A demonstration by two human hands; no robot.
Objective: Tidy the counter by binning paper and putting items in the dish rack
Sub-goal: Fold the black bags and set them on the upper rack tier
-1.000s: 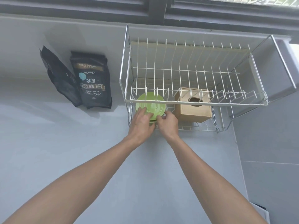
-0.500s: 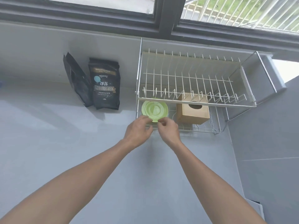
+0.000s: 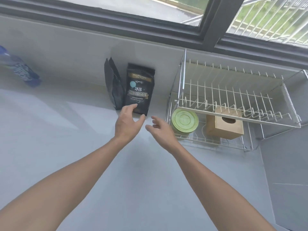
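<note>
Grey kitchen counter (image 3: 66, 147) beneath a dark-framed window: a person's left hand (image 3: 127, 123) and right hand (image 3: 160, 130) hover empty, fingers spread and loosely curled, beside a wire dish rack (image 3: 233, 104). On the rack's lower tier sit a green bowl (image 3: 184, 120), upside down, and a wooden tissue box (image 3: 225, 124) just beside it. Two black coffee bags stand against the wall; the printed coffee bag (image 3: 139, 90) lies just beyond the left fingertips (image 3: 133, 106), apparently not yet touched, with the plain coffee bag (image 3: 114, 87) touching its left side. A one-sided grab could topple the upright bag or knock over its neighbour. A blue-patterned packet (image 3: 18, 69) lies well apart at far left.
</note>
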